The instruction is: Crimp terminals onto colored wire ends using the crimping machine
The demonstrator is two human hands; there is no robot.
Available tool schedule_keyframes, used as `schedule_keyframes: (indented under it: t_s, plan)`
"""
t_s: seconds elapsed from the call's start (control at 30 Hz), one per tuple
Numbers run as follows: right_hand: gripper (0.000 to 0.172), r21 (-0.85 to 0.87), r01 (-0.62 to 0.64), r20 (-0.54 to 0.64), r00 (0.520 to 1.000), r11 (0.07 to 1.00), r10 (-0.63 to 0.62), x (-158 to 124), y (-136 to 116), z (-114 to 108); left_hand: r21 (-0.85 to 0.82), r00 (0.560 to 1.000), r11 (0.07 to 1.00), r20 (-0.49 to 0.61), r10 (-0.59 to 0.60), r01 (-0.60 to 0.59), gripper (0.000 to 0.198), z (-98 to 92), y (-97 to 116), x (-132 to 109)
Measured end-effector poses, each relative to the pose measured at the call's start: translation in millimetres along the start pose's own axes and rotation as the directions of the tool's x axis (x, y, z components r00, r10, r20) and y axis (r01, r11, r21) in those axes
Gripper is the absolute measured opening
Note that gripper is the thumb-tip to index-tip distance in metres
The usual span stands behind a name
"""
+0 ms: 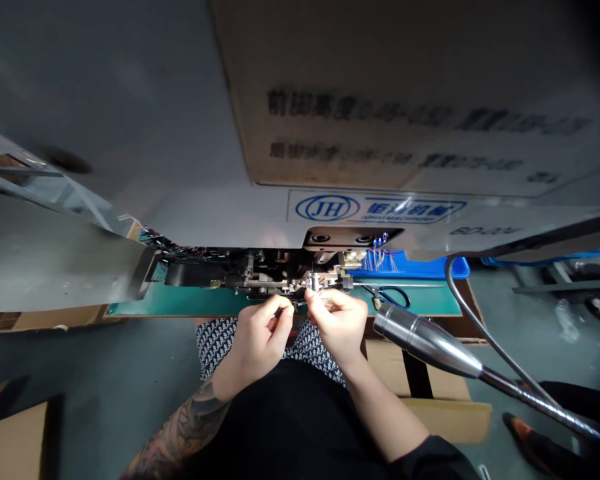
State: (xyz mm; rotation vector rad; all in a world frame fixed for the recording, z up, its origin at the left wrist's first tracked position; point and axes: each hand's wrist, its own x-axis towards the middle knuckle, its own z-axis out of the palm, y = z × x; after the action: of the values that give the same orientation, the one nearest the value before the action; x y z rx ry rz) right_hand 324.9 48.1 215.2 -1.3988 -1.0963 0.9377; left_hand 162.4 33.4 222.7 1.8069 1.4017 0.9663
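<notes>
My left hand (260, 330) is closed, thumb and index finger pinched together just in front of the working head (290, 283) of a large grey machine (190, 167). Beside it, my right hand (339, 323) is pinched too, its fingertips at the small metal parts of that head. Anything between the fingers of either hand is too small to make out. Both hands are above the front edge of a green work surface (180, 300). The machine's body overhangs and hides the area behind the head.
A blue tray (430, 267) with thin wires (380, 259) stands behind on the right, near dark-handled scissors (395, 297). A metal gooseneck lamp (425, 340) reaches in from the right. More wires (180, 250) lie at the left. Cardboard (440, 420) sits low on the right.
</notes>
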Motion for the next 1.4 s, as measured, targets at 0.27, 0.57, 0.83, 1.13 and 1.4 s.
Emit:
schedule_keyframes:
  t_s: [0.27, 0.57, 0.83, 1.13, 1.4]
  plan:
    - [0.045, 0.033, -0.095, 0.071, 0.993, 0.995, 0.092, 1.3, -10.5, -0.1, 0.034, 0.998, 0.999, -0.056, 0.035, -0.033, 0.021, -0.4, 1.1, 2.2]
    - [0.033, 0.030, -0.132, 0.277, 0.954, 0.991, 0.119, 3.6, -6.0, -12.8, -0.155, 0.991, 0.987, 0.129, -0.021, 0.041, 0.028, -13.3, -2.7, 6.9]
    - [0.025, -0.082, 0.100, 0.238, 0.968, 0.992, -0.078, 2.3, -7.8, -15.6, -0.177, 0.981, 0.983, 0.196, -0.015, 0.050, 0.027, -15.0, 0.4, 9.9]
    - [0.035, -0.052, -0.007, 0.017, 1.000, 0.999, 0.007, -1.0, -17.5, -4.4, -0.073, 0.996, 0.997, 0.093, -0.003, 0.010, 0.024, -2.4, 5.1, 8.6]
    - [0.040, 0.008, -0.036, 0.023, 0.999, 0.999, 0.036, 1.3, -19.7, -1.0, -0.057, 0.998, 0.998, 0.064, -0.013, 0.016, 0.022, -1.0, 5.2, 8.6]
